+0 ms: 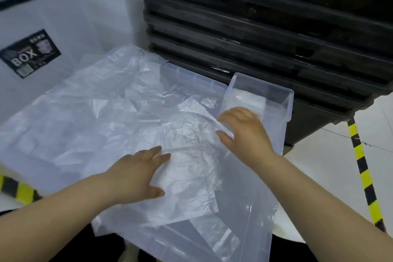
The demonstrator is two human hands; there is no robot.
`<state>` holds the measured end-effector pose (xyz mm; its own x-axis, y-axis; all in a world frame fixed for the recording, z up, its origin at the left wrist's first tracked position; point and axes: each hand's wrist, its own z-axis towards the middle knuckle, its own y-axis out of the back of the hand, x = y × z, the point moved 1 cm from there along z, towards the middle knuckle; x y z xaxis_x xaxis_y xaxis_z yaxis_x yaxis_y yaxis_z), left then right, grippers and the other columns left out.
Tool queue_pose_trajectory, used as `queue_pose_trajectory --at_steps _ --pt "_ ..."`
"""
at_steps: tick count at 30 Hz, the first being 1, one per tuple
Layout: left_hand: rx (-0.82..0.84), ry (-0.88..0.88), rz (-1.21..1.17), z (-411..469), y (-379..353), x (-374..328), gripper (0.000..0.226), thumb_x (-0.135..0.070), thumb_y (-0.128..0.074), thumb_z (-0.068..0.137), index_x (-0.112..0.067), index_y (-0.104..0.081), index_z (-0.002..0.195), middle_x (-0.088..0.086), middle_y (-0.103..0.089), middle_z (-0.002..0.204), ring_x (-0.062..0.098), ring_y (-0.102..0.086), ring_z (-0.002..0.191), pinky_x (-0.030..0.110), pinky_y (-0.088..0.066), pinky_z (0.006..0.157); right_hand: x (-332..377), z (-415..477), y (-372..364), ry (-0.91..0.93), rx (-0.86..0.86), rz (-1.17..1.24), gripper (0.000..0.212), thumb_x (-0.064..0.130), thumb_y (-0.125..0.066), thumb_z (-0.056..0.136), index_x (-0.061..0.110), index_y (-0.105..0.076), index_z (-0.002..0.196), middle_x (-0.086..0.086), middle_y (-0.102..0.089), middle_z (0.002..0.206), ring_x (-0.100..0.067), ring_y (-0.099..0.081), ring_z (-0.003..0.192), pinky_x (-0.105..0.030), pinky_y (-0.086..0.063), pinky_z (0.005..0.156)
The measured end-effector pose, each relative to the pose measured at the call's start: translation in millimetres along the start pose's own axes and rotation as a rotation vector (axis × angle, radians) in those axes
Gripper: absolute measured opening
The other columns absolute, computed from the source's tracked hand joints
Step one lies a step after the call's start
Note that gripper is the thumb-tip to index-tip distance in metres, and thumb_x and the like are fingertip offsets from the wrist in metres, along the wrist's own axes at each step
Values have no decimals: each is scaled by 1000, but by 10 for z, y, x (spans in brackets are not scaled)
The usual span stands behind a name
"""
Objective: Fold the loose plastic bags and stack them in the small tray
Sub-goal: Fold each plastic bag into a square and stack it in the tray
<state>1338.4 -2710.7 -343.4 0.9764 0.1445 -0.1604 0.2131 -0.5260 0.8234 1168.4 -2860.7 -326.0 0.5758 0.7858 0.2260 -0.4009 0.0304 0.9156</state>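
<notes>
Plastic bags (102,117), clear and crinkly, are spread all over the work surface in one big loose layer, so that's most of the shot. Behind them stands a black stack of pallets (265,17), and to the left a white storage box (74,17) with a dark "BOX" label (29,53). The bags lie on a big clear plastic container (261,208), and its right edge shows bare near the bottom of the view.

On top of the pile, front and centre, is the top bag (191,144), laid mostly flat but wrinkled. The small tray (287,117) sits at the far right of the container, just beside that bag, with a few folded bags (248,98) already in it at the far end.

The left hand (136,174) rests flat on the top bag's left side, fingers straight and close together, thumb spread out. The right hand (244,132) is at the near end of the tray, thumb and curled fingers pinching the top bag's right edge. Yellow-and-black hazard tape (361,166) runs along the floor on the right.
</notes>
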Motion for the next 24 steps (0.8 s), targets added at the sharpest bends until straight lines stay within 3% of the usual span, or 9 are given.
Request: queue_pose_trajectory --at_steps 2,5,11,14,16,18,20,22,24 --pt "39 66 58 -151 -132 125 89 -55 -50 86 -29 11 146 -1 17 155 14 3 144 26 -12 112 266 -65 -123 32 239 62 35 25 -66 75 6 -67 104 -10 -67 105 -31 -62 101 -35 -45 89" --pt "-19 90 33 -179 -244 206 92 -58 -51 84 -29 11 146 -2 18 154 14 8 143 26 -7 113 508 -228 -322 -72 566 136 54 36 -56 89 18 -40 138 1 -42 141 -16 -34 131 -22 -23 105" --pt "-160 82 -14 -94 -278 264 88 -64 -47 82 -29 1 147 -5 11 155 13 4 143 27 -6 113 667 -399 -368 -391 525 239 71 32 -59 88 17 -21 145 0 -25 149 -19 -22 137 -21 -17 107" --pt "-200 65 -23 -89 -275 273 86 -63 -46 83 -29 -1 148 -6 8 156 13 2 143 28 -6 113 644 -419 -384 -529 504 302 71 27 -63 86 16 -23 144 -4 -35 140 -21 -32 130 -28 -28 106" --pt "-205 70 -21 -80 -287 268 84 -63 -45 84 -29 -1 148 -5 8 156 14 2 143 29 -6 113 614 -399 -407 -635 493 391 66 23 -64 85 15 -30 141 -3 -45 127 -19 -45 117 -26 -38 94" --pt "-214 56 -33 -79 -283 256 84 -62 -44 85 -29 -1 148 -5 8 156 14 3 143 30 -4 113 594 -376 -423 -678 482 411 55 18 -62 85 15 -39 135 4 -52 100 -16 -50 96 -24 -39 81" --pt "-236 51 -14 -70 -295 264 83 -62 -44 85 -29 -1 148 -4 9 156 14 4 143 29 -3 113 578 -369 -441 -674 467 374 43 14 -58 86 17 -48 127 12 -48 76 -12 -49 85 -24 -41 78" --pt "-273 48 -7 -74 -288 260 82 -63 -44 84 -28 -4 148 -3 7 156 13 3 143 28 0 113 578 -374 -454 -651 450 332 38 13 -53 87 19 -52 124 15 -46 71 -12 -50 86 -24 -40 79" --pt "-354 1 -20 -111 -286 228 80 -67 -41 81 -24 -22 146 3 -9 156 17 -13 142 32 -8 114 600 -373 -449 -618 428 307 37 12 -51 88 19 -53 123 13 -49 79 -15 -54 96 -22 -39 81"
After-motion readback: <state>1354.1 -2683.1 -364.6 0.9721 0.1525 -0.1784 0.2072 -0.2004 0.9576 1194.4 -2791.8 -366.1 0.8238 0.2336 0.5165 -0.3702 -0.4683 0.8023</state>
